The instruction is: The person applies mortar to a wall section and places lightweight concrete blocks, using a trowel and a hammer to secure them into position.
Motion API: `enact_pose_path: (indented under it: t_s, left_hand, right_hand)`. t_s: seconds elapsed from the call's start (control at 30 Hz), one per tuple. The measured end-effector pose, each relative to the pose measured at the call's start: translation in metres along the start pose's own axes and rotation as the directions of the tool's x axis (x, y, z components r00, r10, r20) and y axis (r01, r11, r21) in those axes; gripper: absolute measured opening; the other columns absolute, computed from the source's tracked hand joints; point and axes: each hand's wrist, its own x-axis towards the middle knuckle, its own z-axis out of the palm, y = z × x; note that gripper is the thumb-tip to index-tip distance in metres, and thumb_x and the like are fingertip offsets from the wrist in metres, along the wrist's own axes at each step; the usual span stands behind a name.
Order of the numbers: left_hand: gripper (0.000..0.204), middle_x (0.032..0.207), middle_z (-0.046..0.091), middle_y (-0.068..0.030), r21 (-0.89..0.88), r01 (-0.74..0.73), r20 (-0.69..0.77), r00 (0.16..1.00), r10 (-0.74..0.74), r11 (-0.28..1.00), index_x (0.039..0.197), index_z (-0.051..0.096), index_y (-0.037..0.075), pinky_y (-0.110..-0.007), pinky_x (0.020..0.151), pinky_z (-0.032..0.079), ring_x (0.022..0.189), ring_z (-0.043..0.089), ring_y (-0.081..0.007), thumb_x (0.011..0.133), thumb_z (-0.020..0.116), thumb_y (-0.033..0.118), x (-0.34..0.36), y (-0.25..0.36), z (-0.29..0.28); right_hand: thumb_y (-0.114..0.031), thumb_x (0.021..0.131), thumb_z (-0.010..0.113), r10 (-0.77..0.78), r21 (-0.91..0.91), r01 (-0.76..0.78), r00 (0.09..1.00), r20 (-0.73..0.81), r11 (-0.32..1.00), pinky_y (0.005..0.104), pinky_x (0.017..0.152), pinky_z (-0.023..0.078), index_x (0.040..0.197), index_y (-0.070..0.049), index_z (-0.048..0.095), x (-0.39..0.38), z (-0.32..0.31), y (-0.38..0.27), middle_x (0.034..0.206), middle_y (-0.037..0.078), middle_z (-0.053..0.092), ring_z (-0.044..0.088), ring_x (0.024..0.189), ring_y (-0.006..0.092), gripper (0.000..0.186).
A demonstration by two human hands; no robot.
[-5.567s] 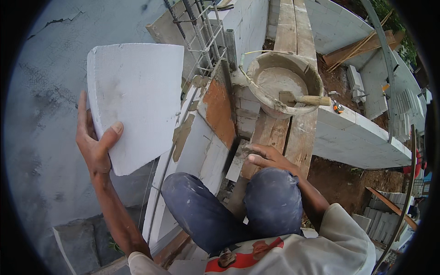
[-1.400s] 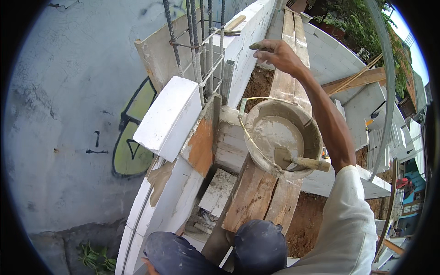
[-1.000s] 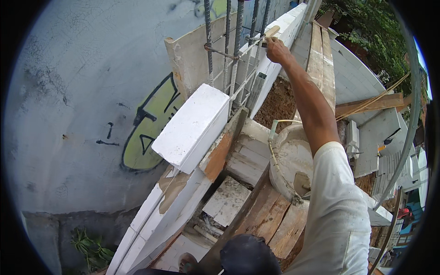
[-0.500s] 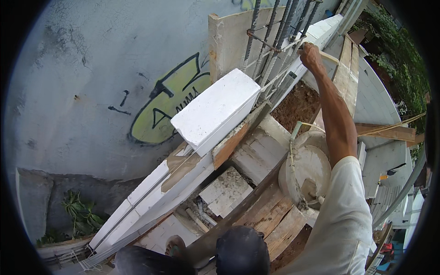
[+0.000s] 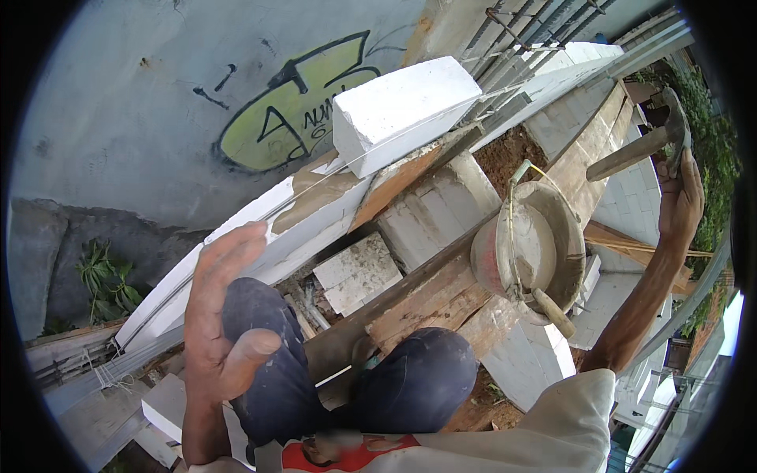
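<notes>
My right hand is raised at the far right, gripping a hammer by its dark metal head, with the wooden handle pointing left. My left hand holds nothing; its fingers are stretched out and the thumb stands apart, beside the white block wall. Grey-brown mortar coats part of the wall's top. A large white block rests farther along, with a string line running past it. Between my hands stands a mortar-stained bucket, a wooden tool handle sticking out of it.
Wooden planks lie under the bucket. Steel reinforcing bars rise behind the block. A grey painted wall flanks the left side. A rough block lies below, near my knees. Brown soil shows beyond the bucket.
My right hand has left the bars and string, swung right, and now holds the hammer. My left hand has come into view. The view has shifted, showing more of my legs.
</notes>
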Motion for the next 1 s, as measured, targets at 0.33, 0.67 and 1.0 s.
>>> enact_pose_path:
  t_s: [0.33,0.67,1.0]
  left_hand:
    - [0.104,0.141,0.052,-0.0348,-0.476,-0.594,-0.079,0.763,0.641,0.649,0.163,0.02,-0.008,-0.056,0.118,0.04,0.136,0.054,-0.0481,0.087,0.086,0.014,0.062,0.082,0.156]
    - [0.057,0.126,0.062,-0.0307,-0.81,-0.301,-0.045,0.888,0.458,0.503,0.145,0.037,-0.01,-0.051,0.105,0.047,0.124,0.06,-0.0472,0.099,0.068,0.004,0.047,0.018,0.159]
    - [0.065,0.128,0.058,-0.035,-0.716,-0.199,0.169,0.881,0.442,0.67,0.143,0.041,-0.013,-0.054,0.104,0.051,0.125,0.061,-0.049,0.096,0.075,0.016,0.075,0.015,0.154]
  right_hand:
    - [-0.016,0.113,0.055,0.068,0.523,-0.231,0.948,0.312,0.82,0.0317,0.072,0.039,0.127,0.012,0.057,-0.215,0.211,-0.112,0.1,0.01,0.053,0.042,0.084,0.0148,0.032]
    - [-0.064,0.104,0.059,0.036,0.166,-0.065,0.985,0.169,0.984,0.0415,0.115,0.045,0.161,0.006,0.037,-0.289,0.271,-0.003,0.153,0.019,0.053,0.058,0.131,0.0286,0.093]
    - [-0.03,0.099,0.077,0.22,-0.837,-0.194,0.971,-0.09,0.512,0.0395,0.095,0.052,0.152,0.001,0.047,-0.334,0.257,0.059,0.13,0.015,0.065,0.065,0.116,0.0243,0.069]
